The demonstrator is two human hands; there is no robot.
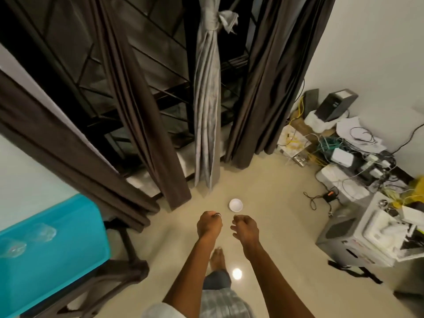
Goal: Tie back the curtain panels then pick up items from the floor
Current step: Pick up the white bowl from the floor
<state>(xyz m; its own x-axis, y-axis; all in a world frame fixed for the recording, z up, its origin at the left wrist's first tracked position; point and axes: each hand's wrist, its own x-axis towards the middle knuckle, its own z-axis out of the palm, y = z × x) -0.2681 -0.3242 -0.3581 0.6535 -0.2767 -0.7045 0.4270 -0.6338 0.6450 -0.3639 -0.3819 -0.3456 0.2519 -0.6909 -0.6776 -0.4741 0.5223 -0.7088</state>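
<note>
Knotted grey curtain [207, 106] at upper centre; white bowl [235, 205] on the floor below it.
Lower left: teal table [52, 253]. Lower centre: left hand [209, 224] and right hand [246, 228], apart, fingers loosely curled, holding nothing. The bowl sits just beyond and between them, untouched. Right edge: tangled cables [348, 154] among boxes.

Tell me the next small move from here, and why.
Probably bend and lower the right hand to the white bowl on the floor just ahead. The grey curtain is already knotted, the left hand is empty too, and the bowl lies nearest the right.
</note>
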